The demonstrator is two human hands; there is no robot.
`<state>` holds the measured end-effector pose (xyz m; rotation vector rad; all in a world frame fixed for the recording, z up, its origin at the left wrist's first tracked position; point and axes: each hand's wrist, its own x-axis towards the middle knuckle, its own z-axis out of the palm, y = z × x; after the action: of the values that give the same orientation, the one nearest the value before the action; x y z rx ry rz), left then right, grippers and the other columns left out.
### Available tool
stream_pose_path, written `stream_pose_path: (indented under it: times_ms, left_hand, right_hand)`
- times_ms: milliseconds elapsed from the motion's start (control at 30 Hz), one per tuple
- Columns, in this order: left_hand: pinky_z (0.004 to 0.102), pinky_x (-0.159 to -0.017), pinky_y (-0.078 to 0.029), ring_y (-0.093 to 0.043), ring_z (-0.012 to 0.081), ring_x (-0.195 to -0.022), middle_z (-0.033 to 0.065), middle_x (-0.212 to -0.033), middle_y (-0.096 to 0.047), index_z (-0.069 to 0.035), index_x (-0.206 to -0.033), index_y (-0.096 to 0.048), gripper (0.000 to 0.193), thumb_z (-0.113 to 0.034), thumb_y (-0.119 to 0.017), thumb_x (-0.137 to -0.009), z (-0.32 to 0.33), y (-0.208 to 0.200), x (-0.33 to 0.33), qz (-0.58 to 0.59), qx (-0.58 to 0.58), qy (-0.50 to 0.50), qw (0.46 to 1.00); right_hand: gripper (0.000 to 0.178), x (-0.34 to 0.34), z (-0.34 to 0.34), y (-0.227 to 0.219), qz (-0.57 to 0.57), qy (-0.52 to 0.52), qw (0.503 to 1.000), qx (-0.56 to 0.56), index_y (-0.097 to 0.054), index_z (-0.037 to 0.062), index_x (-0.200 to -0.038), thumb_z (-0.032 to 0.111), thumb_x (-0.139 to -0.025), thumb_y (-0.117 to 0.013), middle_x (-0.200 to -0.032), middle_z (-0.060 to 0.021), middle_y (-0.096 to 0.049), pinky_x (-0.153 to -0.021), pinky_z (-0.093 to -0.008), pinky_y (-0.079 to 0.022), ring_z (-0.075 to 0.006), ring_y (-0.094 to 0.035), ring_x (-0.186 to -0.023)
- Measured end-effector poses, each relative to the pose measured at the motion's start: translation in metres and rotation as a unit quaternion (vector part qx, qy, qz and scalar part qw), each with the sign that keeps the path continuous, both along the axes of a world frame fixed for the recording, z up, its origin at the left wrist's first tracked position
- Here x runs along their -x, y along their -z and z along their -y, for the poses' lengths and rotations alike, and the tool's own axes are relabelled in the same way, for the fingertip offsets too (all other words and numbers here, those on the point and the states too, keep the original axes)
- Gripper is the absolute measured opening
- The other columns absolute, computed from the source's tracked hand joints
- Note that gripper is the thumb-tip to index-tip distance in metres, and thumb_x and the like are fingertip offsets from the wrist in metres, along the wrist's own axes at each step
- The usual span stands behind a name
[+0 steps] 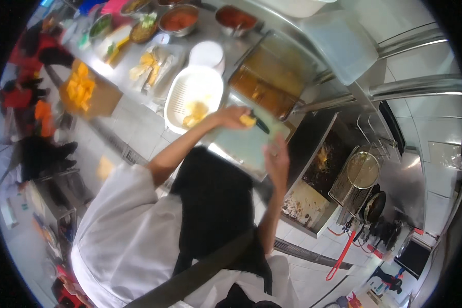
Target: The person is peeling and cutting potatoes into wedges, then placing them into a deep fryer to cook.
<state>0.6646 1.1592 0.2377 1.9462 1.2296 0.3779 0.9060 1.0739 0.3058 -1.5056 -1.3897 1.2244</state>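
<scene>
My left hand (233,118) reaches over a pale green cutting board (241,149), its fingers closed around a small yellow piece of food (248,120). Right beside those fingers is a slim dark thing (261,124), perhaps a knife handle; I cannot tell whether it is held or lies on the board. My right hand (277,159) is over the right side of the board, its fingertips blurred. What they hold, if anything, does not show. Left of the board stands a white ribbed basin (173,97) with yellow food bits (195,114) at its near end.
Beyond the board sits a metal tray of orange-brown liquid (262,84). Bowls of red sauce (178,20) line the counter's far side. A cardboard box of orange pieces (100,100) is at left. A greasy cooking station (321,169) and fry baskets (362,169) are at right.
</scene>
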Motion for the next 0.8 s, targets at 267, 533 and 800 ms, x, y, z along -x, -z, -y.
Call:
stream_pose_path:
  times_ms: [267,533,800]
  left_hand:
    - [0.0302,-0.094,-0.045,-0.057,0.0151,-0.109,0.011,-0.123,-0.061,0.0,-0.124,-0.054,0.047,-0.017,-0.071,-0.084,0.052,-0.116,0.022,0.284,0.101,-0.049,0.952]
    - [0.0273,-0.089,-0.046,-0.057,0.0102,-0.099,0.0065,-0.113,-0.064,0.002,-0.125,-0.056,0.041,-0.012,-0.066,-0.087,0.075,-0.1,0.033,0.425,0.202,-0.132,0.873]
    - [0.0257,-0.084,-0.046,-0.057,0.0102,-0.093,0.0049,-0.105,-0.065,0.002,-0.125,-0.056,0.04,-0.014,-0.063,-0.089,0.121,-0.077,0.008,0.343,0.191,-0.244,0.887]
  right_hand:
    - [0.041,0.066,-0.027,-0.033,-0.16,-0.138,0.977,0.021,-0.052,-0.0008,-0.128,0.014,-0.092,-0.063,-0.117,-0.01,-0.06,-0.089,-0.0275,-0.047,-0.015,-0.057,-0.105]
    - [0.032,0.093,-0.02,-0.036,-0.129,-0.101,0.986,-0.028,-0.056,-0.0025,-0.12,0.019,-0.097,-0.056,-0.107,-0.0091,-0.063,-0.083,-0.0271,-0.049,-0.0124,-0.059,-0.095]
    - [0.033,0.081,-0.007,-0.001,-0.072,-0.178,0.981,0.039,-0.054,-0.0027,-0.122,0.019,-0.097,-0.054,-0.105,-0.011,-0.065,-0.082,-0.0269,-0.049,-0.0147,-0.061,-0.095]
